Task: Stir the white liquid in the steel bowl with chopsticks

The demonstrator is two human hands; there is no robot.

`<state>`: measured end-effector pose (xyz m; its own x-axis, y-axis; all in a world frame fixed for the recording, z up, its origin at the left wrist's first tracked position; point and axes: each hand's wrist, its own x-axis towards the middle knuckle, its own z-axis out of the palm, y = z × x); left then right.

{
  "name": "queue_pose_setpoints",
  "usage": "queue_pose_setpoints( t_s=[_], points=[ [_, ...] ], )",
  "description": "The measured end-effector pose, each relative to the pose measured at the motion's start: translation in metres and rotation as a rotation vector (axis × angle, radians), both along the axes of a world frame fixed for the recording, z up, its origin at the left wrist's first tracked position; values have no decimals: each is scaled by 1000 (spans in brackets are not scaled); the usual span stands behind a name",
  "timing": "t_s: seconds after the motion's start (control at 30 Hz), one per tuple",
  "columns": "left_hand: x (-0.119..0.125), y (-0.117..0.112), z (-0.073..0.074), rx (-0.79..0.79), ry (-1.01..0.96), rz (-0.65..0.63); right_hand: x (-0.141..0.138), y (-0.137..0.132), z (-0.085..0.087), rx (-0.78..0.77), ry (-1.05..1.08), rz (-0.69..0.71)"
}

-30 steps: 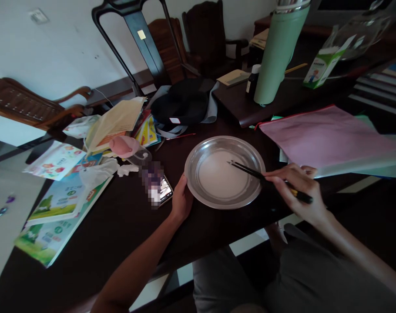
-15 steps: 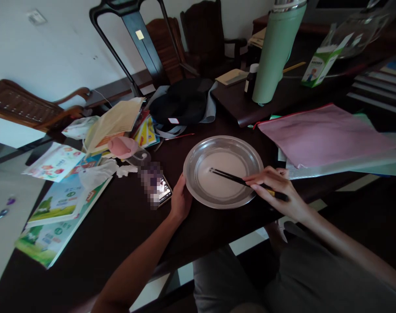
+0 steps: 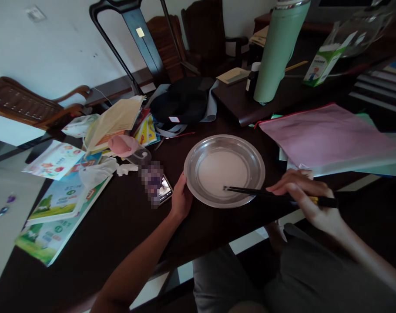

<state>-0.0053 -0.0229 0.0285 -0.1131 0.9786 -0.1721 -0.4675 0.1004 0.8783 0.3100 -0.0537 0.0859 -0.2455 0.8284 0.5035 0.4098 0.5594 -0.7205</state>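
Note:
A round metal plate point(image 3: 255, 161) with pale liquid in its middle lies on the dark table point(image 3: 126, 226). My left hand point(image 3: 181, 201) grips the plate's left rim, fingers closed on it. My right hand point(image 3: 304, 195) is closed on a pair of dark chopsticks point(image 3: 250, 191), held nearly level; their tips rest in the liquid near the plate's front.
A phone point(image 3: 162, 191) lies just left of the plate. Children's books point(image 3: 59, 204), papers and a pink item clutter the left. A pink zip folder point(image 3: 325, 134) lies at right. A tall green flask point(image 3: 276, 52), a small carton point(image 3: 325, 65) and wooden chairs stand behind.
My right hand swept the chopsticks from the plate's right side to its left, then drew back right so the tips sit near the front. My left hand stayed on the rim.

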Motion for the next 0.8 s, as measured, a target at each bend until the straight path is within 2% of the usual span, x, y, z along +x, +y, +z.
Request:
queue_pose_setpoints(
  t_s=[0.1,0.23,0.4,0.5,0.57,0.67,0.8],
  points=[
    [0,0,1,-15,10,-2,-15,8,-7,-17,-101,68],
    [0,0,2,-28,20,14,-25,18,-16,6,-167,-5],
    [0,0,2,-19,7,6,-7,13,-11,62,-138,-183],
    [0,0,2,-18,-1,0,8,4,-3,58,-78,-228],
    [0,0,2,-13,2,1,11,-1,2,22,-22,-205],
    [0,-1,2,-14,4,4,6,-2,4,-16,15,-88],
    [0,0,1,-32,10,8,-14,7,-6,-40,-82,38]
  ],
)
